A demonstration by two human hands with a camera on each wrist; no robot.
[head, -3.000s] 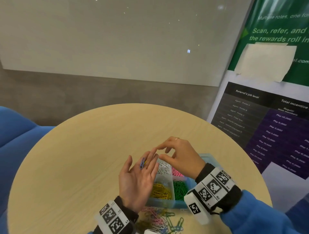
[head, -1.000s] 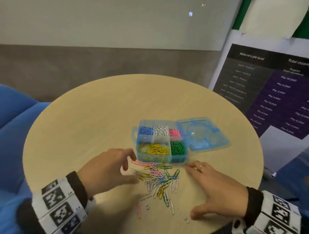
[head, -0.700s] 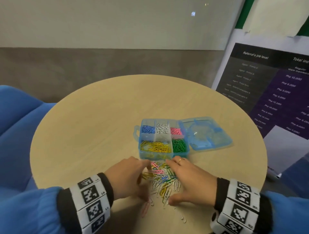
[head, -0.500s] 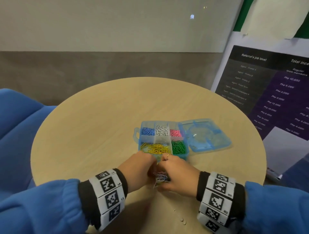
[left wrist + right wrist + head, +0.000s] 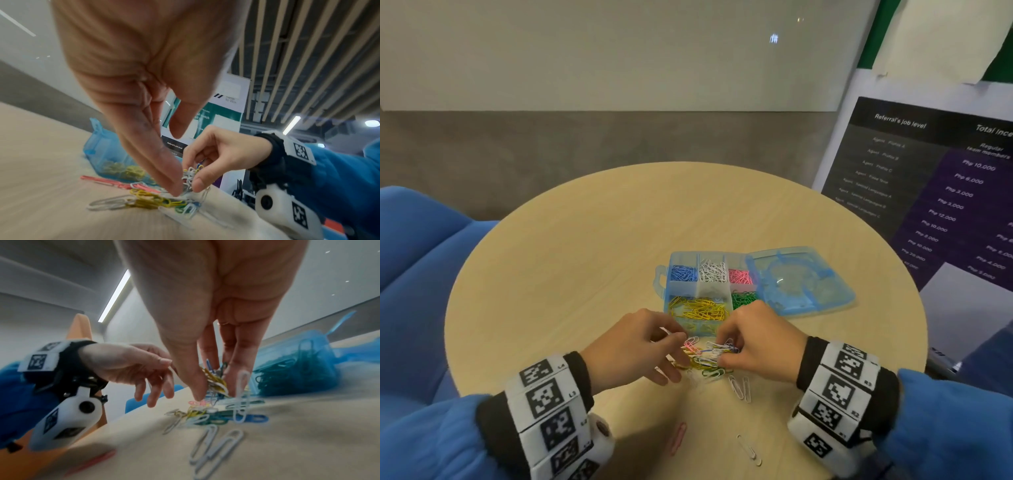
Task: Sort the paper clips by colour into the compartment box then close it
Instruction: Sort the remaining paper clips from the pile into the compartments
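Observation:
The clear blue compartment box (image 5: 667, 295) stands open on the round table (image 5: 585, 267), its lid (image 5: 801, 284) laid flat to the right. Its compartments hold blue, white, pink, yellow and green clips. A mixed pile of paper clips (image 5: 705, 363) lies just in front of the box, between my hands. My right hand (image 5: 722, 349) pinches a bunch of mixed clips (image 5: 213, 379) between thumb and fingers, just above the pile. My left hand (image 5: 674, 353) reaches in from the left, its straight fingertips (image 5: 174, 190) touching the pile and its thumb held apart.
Two white clips (image 5: 741, 389) lie just behind the pile, nearer me. A pink clip (image 5: 678, 437) and another white one (image 5: 750, 448) lie by the table's near edge. A blue seat (image 5: 417, 260) stands at the left, a printed banner (image 5: 945, 192) at the right.
My hands swept the scattered clips together in front of the box, then parted a little. The right hand now pinches a bunch raised from the pile.

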